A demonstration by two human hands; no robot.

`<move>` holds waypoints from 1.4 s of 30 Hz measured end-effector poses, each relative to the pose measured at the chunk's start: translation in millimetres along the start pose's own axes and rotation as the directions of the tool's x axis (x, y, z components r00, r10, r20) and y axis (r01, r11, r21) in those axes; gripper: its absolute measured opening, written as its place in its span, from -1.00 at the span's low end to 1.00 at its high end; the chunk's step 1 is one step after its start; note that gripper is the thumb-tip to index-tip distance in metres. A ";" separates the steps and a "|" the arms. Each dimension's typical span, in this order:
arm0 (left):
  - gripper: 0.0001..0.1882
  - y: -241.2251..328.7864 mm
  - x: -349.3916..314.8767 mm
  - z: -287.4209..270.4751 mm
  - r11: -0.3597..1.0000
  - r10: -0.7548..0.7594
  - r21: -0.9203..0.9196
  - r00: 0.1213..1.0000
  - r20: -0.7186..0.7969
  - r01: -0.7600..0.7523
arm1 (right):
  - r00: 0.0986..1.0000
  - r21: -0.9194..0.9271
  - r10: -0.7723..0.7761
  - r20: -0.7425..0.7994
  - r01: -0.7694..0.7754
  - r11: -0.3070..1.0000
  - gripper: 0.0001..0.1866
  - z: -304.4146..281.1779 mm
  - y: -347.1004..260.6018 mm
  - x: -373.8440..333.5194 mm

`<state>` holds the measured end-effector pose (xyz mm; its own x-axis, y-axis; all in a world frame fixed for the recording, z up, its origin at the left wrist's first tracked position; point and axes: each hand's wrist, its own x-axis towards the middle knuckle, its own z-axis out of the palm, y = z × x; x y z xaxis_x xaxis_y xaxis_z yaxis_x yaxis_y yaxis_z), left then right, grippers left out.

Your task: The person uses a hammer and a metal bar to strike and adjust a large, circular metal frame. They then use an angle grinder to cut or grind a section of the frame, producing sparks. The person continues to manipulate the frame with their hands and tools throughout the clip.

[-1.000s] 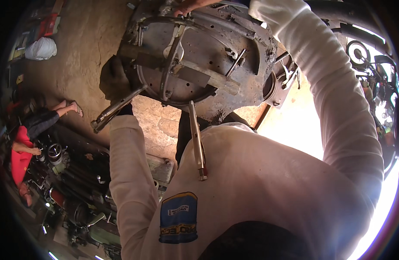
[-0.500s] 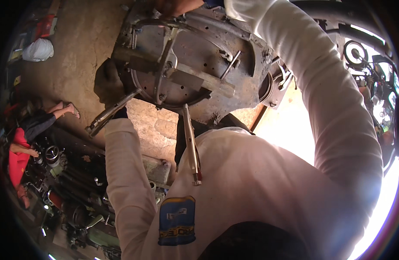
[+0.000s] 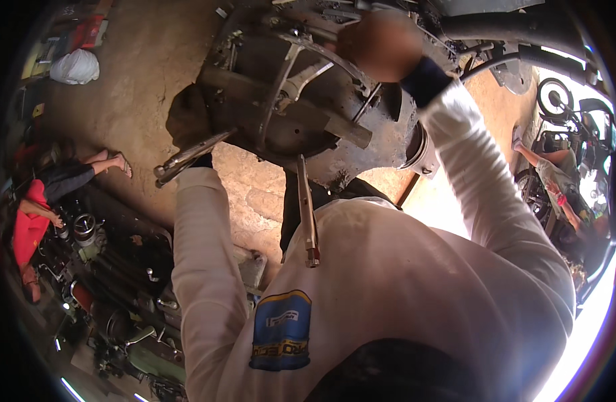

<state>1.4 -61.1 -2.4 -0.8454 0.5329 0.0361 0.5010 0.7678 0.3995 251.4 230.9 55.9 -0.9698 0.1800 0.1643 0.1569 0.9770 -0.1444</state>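
Note:
A rusty dark metal work piece (image 3: 388,144) is in front of me, with a curved bar (image 3: 274,97) over a round frame and a flat metal strip (image 3: 345,128) lying across it. Two locking pliers are clamped at the frame's near edge: one pair (image 3: 194,157) points to the left, the other pair (image 3: 308,214) points toward my body. My left hand (image 3: 189,117), in a dark glove, is at the work piece's left edge beside the left pliers; its fingers cannot be made out. Above the far right side is my right hand (image 3: 381,47), blurred, its fingers unclear.
Metal tools and pieces (image 3: 341,13) lie at the far side. A seated person in red (image 3: 30,221) is beside machinery (image 3: 87,231) on the left. Another person (image 3: 559,181) is by motorcycles (image 3: 554,97) on the right. A white bag (image 3: 75,67) sits at the far left.
My right hand has moved right and nearer from the far edge, into fuller view. The view has shifted slightly, and a person on the right now shows. The pliers stay clamped.

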 end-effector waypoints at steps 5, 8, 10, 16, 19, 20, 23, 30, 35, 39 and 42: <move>-0.49 1.3 -0.1 -1.5 0.999 -0.051 -0.006 0.999 -0.005 0.051 | 0.994 0.087 0.113 0.013 -0.113 0.990 -0.71 -13.5 -11.3 -14.6; -0.49 14.1 -3.4 -6.5 0.992 -0.072 -0.108 0.997 -0.031 0.068 | 0.993 0.156 0.115 0.002 -0.114 0.981 -0.70 -7.6 -8.9 -19.8; -0.49 18.5 -5.1 -5.4 0.987 -0.070 -0.147 0.996 -0.055 0.061 | 0.995 0.132 0.101 -0.002 -0.100 0.986 -0.69 -12.4 -10.9 -18.4; -0.52 -3.3 0.8 0.3 0.991 0.051 -0.119 0.996 -0.078 -0.060 | 0.987 0.030 0.158 -0.006 -0.158 0.987 -0.62 -4.7 -14.8 -21.0; -0.54 -11.5 2.6 3.8 0.985 0.173 0.045 0.978 -0.119 -0.169 | 0.970 0.016 0.223 0.101 -0.225 0.974 -0.67 -15.2 -22.5 -27.4; -0.54 -11.7 2.8 4.9 0.976 0.212 0.071 0.969 -0.128 -0.204 | 0.975 0.000 0.201 0.101 -0.202 0.979 -0.67 -15.8 -22.6 -28.7; -0.55 -1.1 0.8 1.5 0.989 0.084 -0.116 0.992 -0.099 -0.095 | 0.986 -0.007 0.153 0.059 -0.153 0.988 -0.68 -10.2 -17.3 -30.2; -0.52 9.6 -2.1 -4.1 0.979 -0.066 -0.194 0.997 -0.039 0.057 | 0.963 0.140 0.242 0.121 -0.258 0.956 -0.67 -24.5 12.6 -5.5; -0.51 -0.1 3.7 -1.9 0.994 -0.038 -0.101 0.999 -0.011 0.036 | 0.992 0.135 0.127 -0.008 -0.124 0.983 -0.54 -41.5 15.9 14.8; -0.51 32.4 -2.5 -15.7 0.988 -0.101 -0.120 0.994 -0.045 0.095 | 0.999 0.103 -0.011 -0.050 0.016 0.995 -0.50 -30.0 27.1 23.2; -0.51 -8.7 0.2 -0.3 0.994 0.096 -0.048 0.990 -0.103 -0.102 | 0.998 0.121 -0.030 0.056 0.023 0.992 -0.50 -39.2 17.8 41.6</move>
<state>-3.2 -67.7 -5.6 -0.8079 0.5646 0.1689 0.5748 0.6918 0.4371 221.1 260.2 98.4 -0.9830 0.1443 0.1134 0.1112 0.9599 -0.2574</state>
